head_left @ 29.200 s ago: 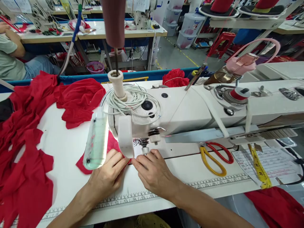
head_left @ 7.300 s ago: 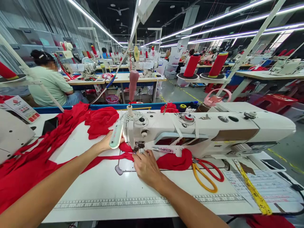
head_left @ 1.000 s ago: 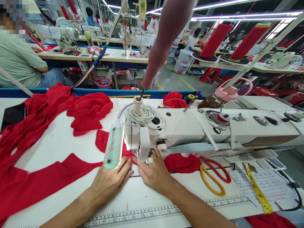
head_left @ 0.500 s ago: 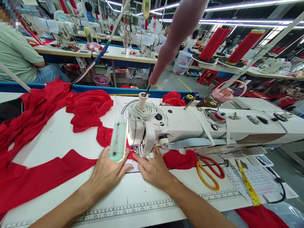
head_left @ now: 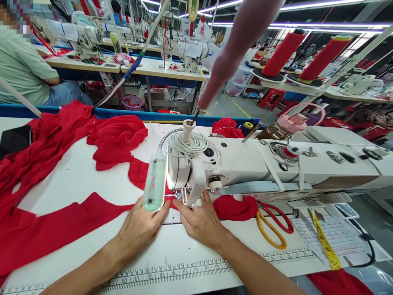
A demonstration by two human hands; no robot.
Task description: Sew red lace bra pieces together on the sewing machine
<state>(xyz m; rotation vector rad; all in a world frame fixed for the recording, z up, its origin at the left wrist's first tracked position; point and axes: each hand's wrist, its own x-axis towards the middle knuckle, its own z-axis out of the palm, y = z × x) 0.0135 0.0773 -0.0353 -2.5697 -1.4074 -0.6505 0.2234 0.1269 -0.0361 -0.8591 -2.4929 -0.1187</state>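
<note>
A white sewing machine (head_left: 242,159) stands over a strip of red fabric (head_left: 110,207) that runs under its presser foot (head_left: 178,193). Just left of the needle area, my left hand (head_left: 143,219) grips the strip, thumb and forefinger close together. Part of its fingers is hidden behind a clear greenish guard (head_left: 154,180). Right of the foot, my right hand (head_left: 201,219) holds the same fabric at its edge, forefinger almost meeting the left thumb. Some of its fingers pass behind the machine head. More red fabric (head_left: 235,207) bunches beyond the right hand.
Scissors (head_left: 272,229) with red and yellow handles lie to the right, near a paper sheet (head_left: 331,233) and yellow tape measure (head_left: 325,246). Red cloth (head_left: 49,143) is heaped at left. A ruler scale (head_left: 172,272) marks the front edge. A seated co-worker (head_left: 27,69) is at back left.
My left thumb, which stuck out to the right, has drawn in against the forefinger at the fabric. The red strip beside the left hand has shifted slightly right. The view has turned slightly.
</note>
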